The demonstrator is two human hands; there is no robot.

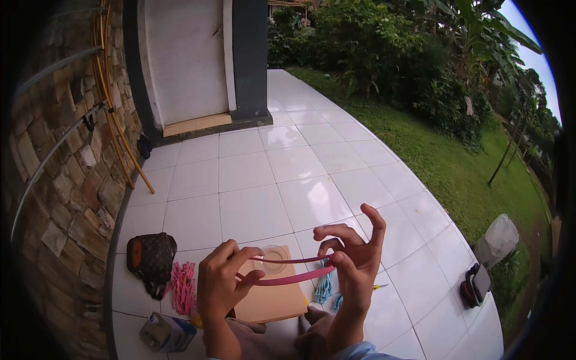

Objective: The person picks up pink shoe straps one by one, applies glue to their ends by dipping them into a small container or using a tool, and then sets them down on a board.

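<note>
You have a pink band (291, 279) stretched between your two hands, above the near end of the white tiled floor (252, 207), its two strands running side by side. Your left hand (225, 279) grips its left end with thumb and fingers bent; your right hand (355, 264) grips the right end, some fingers curled and one raised. Beneath the band lies a tan board (273, 302), with a clear round dish (275, 266) at its far side. To your left are a bundle of pink strips (183, 289) and a brown bag (153, 259); blue strips (324, 287) lie to the board's right.
</note>
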